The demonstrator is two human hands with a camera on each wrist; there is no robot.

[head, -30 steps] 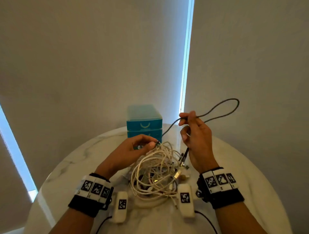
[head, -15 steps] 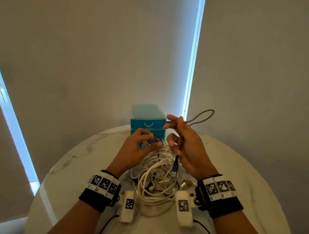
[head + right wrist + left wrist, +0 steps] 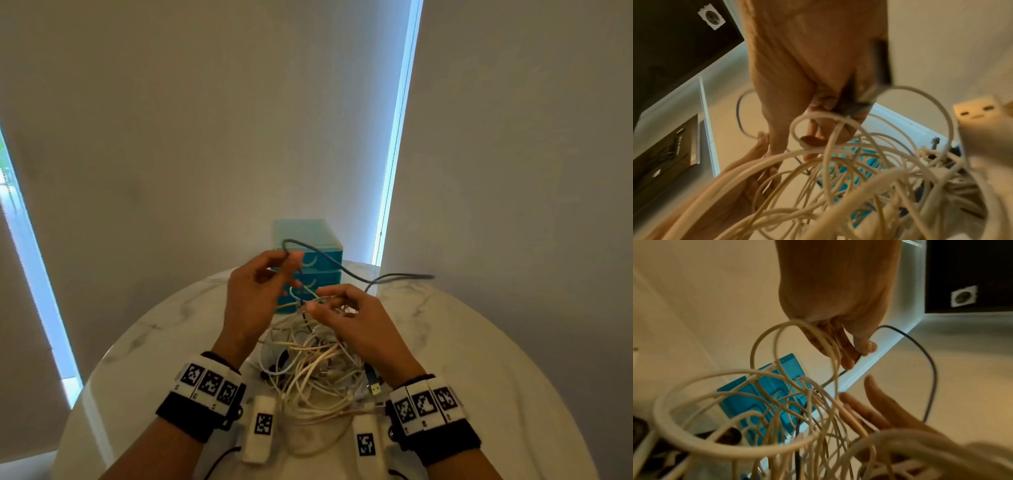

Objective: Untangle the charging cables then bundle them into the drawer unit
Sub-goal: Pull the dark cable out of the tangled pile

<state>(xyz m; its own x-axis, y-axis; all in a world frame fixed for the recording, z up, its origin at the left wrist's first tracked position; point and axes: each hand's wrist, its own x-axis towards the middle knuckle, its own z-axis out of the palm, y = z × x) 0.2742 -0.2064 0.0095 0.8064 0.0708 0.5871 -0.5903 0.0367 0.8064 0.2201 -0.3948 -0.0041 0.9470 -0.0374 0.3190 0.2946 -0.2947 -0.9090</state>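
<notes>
A tangle of white charging cables point(image 3: 315, 363) lies on the round marble table point(image 3: 479, 377) between my wrists. My left hand point(image 3: 291, 263) is raised above it and pinches a dark cable point(image 3: 342, 269), which arcs across the front of the teal drawer unit point(image 3: 308, 236) and off to the right. In the left wrist view the dark cable point(image 3: 929, 363) runs from my left hand point(image 3: 857, 355), and white loops hang over the fingers. My right hand point(image 3: 322, 305) is lower, its fingers curled into the top strands of the white cables point(image 3: 838, 162). The drawers look closed.
The drawer unit stands at the table's far edge against the blinds point(image 3: 205, 137). A loose USB plug point(image 3: 375, 389) lies by my right wrist. White tagged camera pods point(image 3: 262, 428) hang below both wrists. Bare marble lies to the left and right of the tangle.
My right hand let go of the raised dark loop and dropped onto the white tangle. My left hand rose and now pinches the dark cable, whose loop has swung out to the right.
</notes>
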